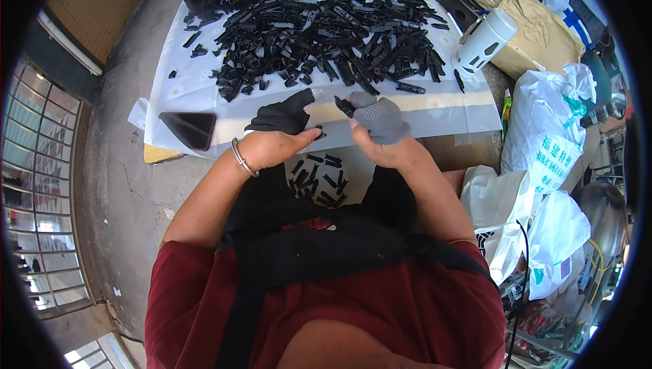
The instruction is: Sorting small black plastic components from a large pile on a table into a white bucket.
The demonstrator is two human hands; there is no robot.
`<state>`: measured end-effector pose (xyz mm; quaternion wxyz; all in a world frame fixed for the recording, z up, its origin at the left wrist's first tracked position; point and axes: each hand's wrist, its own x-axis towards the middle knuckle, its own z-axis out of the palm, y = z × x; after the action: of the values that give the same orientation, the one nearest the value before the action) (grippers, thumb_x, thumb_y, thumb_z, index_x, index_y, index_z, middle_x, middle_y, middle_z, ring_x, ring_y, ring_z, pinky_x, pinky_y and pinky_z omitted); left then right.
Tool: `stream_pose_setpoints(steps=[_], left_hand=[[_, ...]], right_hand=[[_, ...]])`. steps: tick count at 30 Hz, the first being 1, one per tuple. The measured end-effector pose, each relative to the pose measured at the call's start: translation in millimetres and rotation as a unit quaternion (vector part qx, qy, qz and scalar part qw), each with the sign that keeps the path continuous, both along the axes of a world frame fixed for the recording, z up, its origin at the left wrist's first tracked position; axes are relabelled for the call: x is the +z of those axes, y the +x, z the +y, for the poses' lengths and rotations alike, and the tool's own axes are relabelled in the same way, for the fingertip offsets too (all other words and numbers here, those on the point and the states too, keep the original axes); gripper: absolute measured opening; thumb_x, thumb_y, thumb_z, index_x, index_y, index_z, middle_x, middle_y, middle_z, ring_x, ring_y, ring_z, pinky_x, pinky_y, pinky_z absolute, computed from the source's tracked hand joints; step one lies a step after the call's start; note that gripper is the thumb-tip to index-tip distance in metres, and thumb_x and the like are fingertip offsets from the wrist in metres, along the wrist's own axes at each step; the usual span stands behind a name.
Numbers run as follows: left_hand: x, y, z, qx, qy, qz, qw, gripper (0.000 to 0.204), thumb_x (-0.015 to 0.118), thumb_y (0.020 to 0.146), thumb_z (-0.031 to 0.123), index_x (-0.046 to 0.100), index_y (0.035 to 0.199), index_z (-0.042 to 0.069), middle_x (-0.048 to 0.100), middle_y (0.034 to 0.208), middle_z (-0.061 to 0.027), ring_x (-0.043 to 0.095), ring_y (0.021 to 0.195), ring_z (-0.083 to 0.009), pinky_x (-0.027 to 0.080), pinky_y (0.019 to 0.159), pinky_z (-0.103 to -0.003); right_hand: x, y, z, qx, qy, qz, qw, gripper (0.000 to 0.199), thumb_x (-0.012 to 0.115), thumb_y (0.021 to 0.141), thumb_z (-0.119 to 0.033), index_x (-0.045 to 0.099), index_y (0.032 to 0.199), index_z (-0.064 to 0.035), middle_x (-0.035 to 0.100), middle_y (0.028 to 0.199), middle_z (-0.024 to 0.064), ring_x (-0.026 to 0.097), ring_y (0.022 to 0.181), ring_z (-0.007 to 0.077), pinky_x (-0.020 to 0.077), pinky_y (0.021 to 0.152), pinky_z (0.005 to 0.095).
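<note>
My left hand, in a black fingerless glove, is over the front edge of the table, with a small dark piece at its thumb tip. Opposite it, my right hand wears a grey dotted glove. Its fingers and thumb pinch a short black plastic part, which points toward the left hand. Just beyond both hands spreads a large heap of similar black plastic parts. Below the hands, between my knees, a pale round container holds several loose black parts.
A black phone lies at the table's left front corner. On the right stands a white tumbler with dark markings. White plastic bags and a brown paper sack crowd the right side. A barred metal gate is at far left.
</note>
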<state>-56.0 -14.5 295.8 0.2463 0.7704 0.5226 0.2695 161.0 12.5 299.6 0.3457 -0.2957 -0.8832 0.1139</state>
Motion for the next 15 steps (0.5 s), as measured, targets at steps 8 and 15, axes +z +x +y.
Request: stream_pose_setpoints(steps=[8,15], left_hand=[[0.5,2.4,-22.9,0.041,-0.309,-0.155,0.937,0.032,0.059,0.084,0.018,0.054,0.111,0.001,0.060,0.102,-0.0065,0.054,0.092,-0.0130,0.043,0.081,-0.027],[-67.8,8.5,-31.3,0.031,-0.187,-0.185,0.964,0.048,0.031,0.091,0.049,0.055,0.115,0.015,0.059,0.102,-0.0165,0.058,0.093,-0.0286,0.044,0.080,-0.030]], right_hand=[[-19.4,-7.3,-37.7,0.024,-0.137,0.012,0.990,0.025,0.057,0.079,-0.025,0.060,0.093,-0.0047,0.060,0.082,0.0112,0.055,0.080,0.0288,0.0434,0.071,0.0374],[-12.5,-24.0,-43.6,0.012,-0.053,-0.019,0.998,0.027,0.065,0.072,-0.016,0.060,0.096,-0.0060,0.061,0.082,0.0100,0.058,0.069,0.0248,0.0459,0.060,0.0334]])
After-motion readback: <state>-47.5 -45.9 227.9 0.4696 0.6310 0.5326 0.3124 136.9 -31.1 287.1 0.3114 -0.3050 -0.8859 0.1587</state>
